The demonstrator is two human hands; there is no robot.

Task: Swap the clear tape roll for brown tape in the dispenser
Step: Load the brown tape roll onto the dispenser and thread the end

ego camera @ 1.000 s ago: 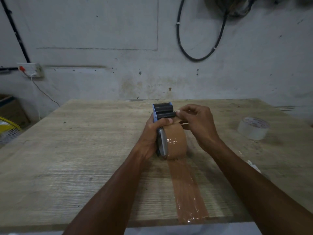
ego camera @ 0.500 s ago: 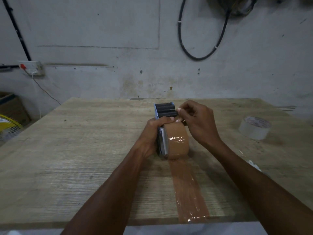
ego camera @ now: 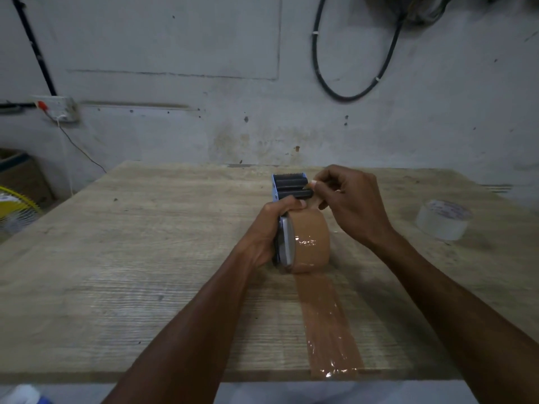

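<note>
At the centre of the frame the left hand (ego camera: 267,228) is wrapping its grip around the dispenser (ego camera: 284,223), holding it upright on the desk (ego camera: 116,272) with the brown tape roll (ego camera: 310,243) already seated on it. The right hand (ego camera: 350,205) is pinching the loose tape end just right of the black roller head (ego camera: 291,186), which is lying beyond the roll, toward the wall. Threading probably turns on carrying that end up and over the head. The clear tape roll (ego camera: 443,218) is sitting well apart at right.
</note>
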